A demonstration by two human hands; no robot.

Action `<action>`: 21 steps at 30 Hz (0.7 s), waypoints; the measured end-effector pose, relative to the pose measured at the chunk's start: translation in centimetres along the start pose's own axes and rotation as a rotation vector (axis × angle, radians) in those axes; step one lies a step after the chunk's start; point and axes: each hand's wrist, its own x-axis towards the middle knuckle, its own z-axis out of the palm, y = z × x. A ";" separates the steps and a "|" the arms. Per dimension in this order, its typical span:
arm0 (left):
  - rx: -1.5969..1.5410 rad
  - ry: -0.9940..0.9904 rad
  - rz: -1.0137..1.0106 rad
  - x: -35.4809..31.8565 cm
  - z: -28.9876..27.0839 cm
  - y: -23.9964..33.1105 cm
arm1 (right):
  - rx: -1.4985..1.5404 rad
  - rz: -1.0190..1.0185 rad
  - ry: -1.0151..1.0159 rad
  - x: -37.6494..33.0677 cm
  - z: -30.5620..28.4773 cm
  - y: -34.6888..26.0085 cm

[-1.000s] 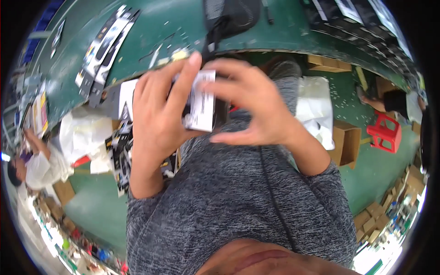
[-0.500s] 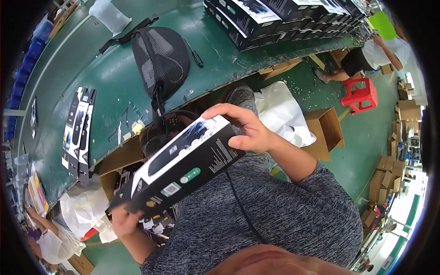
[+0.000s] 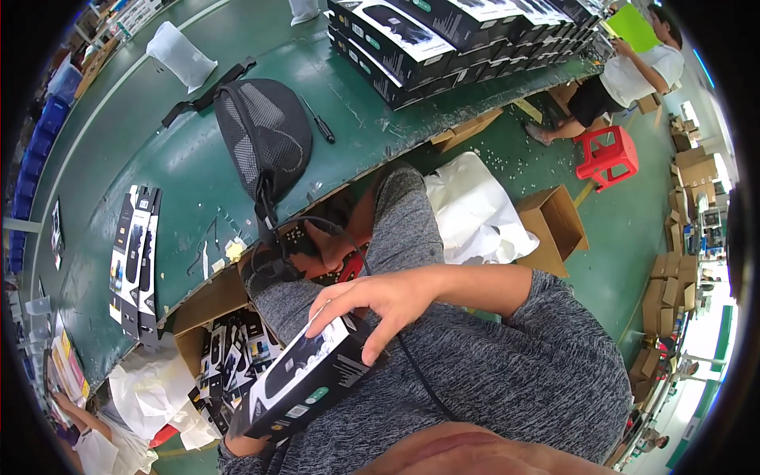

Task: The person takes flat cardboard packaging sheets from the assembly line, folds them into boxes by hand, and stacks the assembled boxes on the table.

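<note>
A long black-and-white product box (image 3: pixel 305 380) lies tilted over my lap, its upper end to the right. My right hand (image 3: pixel 384 305) grips that upper end, thumb on the black side and fingers over the white printed face. At the lower left end, my left hand (image 3: pixel 244 445) holds the box; most of its fingers are hidden behind it. Just beyond the box's left side stands an open carton (image 3: pixel 188 321) with many flat printed cartons (image 3: pixel 237 348) inside.
Flat unfolded boxes (image 3: pixel 134 261) lie on the green table (image 3: pixel 182 150), with a black mesh bag (image 3: pixel 265 134) and a screwdriver (image 3: pixel 321 123). Stacked product boxes (image 3: pixel 419 55) fill its far right. A red stool (image 3: pixel 608 157) and a person (image 3: pixel 633 75) are at the right.
Both hands have brought the box down and closer to my body. The open flap at its lower end no longer shows. My view has shifted, uncovering the carton of flat cartons.
</note>
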 end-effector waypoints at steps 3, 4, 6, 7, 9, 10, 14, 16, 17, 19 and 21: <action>-0.071 0.094 0.008 -0.2 0.2 -0.7 | -0.102 0.034 0.023 0.0 -1.0 -2.5; -0.087 0.129 0.001 -0.2 0.3 -0.2 | -0.182 0.030 0.043 0.0 -1.8 -3.9; -0.126 0.196 -0.006 -0.2 0.7 0.5 | -0.318 -0.075 0.150 -0.6 -4.8 -8.2; -0.154 0.219 -0.001 0.0 0.8 0.6 | -0.402 -0.115 0.205 -1.5 -6.5 -10.7; -0.201 0.281 0.012 -0.4 1.1 -0.7 | -0.703 -0.232 0.328 -3.2 -10.5 -14.9; -0.309 0.473 0.000 1.3 2.0 0.9 | -0.734 -0.369 0.571 -3.8 -11.5 -15.4; -0.523 0.667 -0.059 2.5 3.8 -0.4 | -1.423 -0.299 1.104 -3.3 -15.8 -18.0; -0.634 0.687 -0.145 3.1 6.3 -0.8 | -1.871 -0.133 1.100 -2.6 -17.9 -17.0; -0.719 0.651 -0.143 3.6 7.3 -1.2 | -2.044 -0.283 1.030 -3.0 -20.2 -15.9; -0.754 0.572 -0.203 4.2 8.7 -1.6 | -2.021 -0.126 1.061 -3.0 -20.8 -14.4; -0.755 0.503 -0.190 4.1 9.2 -1.9 | -2.075 -0.031 1.032 -4.3 -22.3 -13.6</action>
